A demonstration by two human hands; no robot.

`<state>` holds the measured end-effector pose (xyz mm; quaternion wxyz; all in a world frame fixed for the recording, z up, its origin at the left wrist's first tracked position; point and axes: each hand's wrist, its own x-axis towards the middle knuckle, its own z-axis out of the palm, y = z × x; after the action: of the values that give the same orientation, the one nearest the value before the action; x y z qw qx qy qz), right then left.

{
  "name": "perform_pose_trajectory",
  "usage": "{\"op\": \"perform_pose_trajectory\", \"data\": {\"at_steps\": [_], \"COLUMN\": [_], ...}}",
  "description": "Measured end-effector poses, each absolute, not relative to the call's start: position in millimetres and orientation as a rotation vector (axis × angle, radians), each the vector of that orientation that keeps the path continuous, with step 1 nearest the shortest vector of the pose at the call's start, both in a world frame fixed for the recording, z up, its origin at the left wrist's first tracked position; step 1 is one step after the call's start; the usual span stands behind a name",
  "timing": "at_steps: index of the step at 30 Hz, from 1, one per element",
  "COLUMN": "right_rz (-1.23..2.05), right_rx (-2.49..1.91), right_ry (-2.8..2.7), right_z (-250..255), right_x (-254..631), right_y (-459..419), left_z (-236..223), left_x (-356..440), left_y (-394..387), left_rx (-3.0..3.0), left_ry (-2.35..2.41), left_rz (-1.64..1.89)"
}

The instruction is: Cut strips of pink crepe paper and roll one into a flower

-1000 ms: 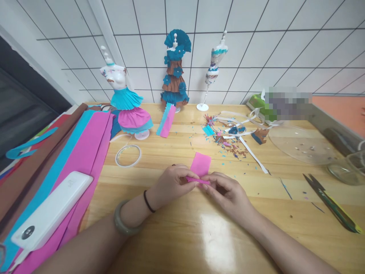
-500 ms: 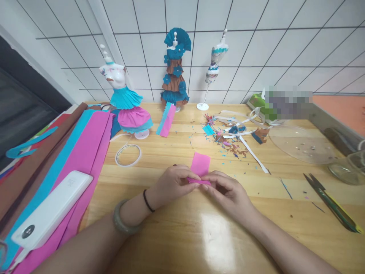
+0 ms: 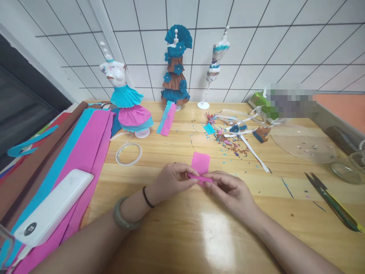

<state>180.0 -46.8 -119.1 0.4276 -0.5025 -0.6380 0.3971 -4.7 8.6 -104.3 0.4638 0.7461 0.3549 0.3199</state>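
Observation:
Between my two hands is a strip of pink crepe paper (image 3: pixel 200 163), its near end gathered into narrow folds and its far end lying flat toward the back of the table. My left hand (image 3: pixel 178 179) pinches the left side of the folds between thumb and fingers. On the right side of the same folds, my right hand (image 3: pixel 228 190) is closed with thumb and index finger. Part of the folded edge is covered by my fingertips. A roll of double-sided tape (image 3: pixel 128 153) lies beyond my left hand.
Three small mannequins stand at the back: one in a turquoise and pink skirt (image 3: pixel 127 97), one in a blue and brown dress (image 3: pixel 176 72), one mostly bare (image 3: pixel 215 62). Crepe paper sheets (image 3: pixel 82 146) and a white power bank (image 3: pixel 57 207) lie left. Paper scraps (image 3: pixel 230 144) and snips (image 3: pixel 332 201) lie right.
The folded end of the pink paper has shifted slightly right and tilts a little, and my right hand has moved slightly right with it. Both hands keep their pinch.

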Motion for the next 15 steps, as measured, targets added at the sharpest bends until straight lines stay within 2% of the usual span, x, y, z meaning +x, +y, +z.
{"op": "perform_pose_trajectory", "data": {"at_steps": [15], "right_rz": [1.163], "right_rx": [-1.172], "right_ry": [-1.349], "right_z": [-112], "right_x": [180], "right_y": [-48], "left_z": [-114], "left_x": [-7], "left_y": [10], "left_rx": [1.436], "left_ry": [0.723], "left_rz": [0.810]}}
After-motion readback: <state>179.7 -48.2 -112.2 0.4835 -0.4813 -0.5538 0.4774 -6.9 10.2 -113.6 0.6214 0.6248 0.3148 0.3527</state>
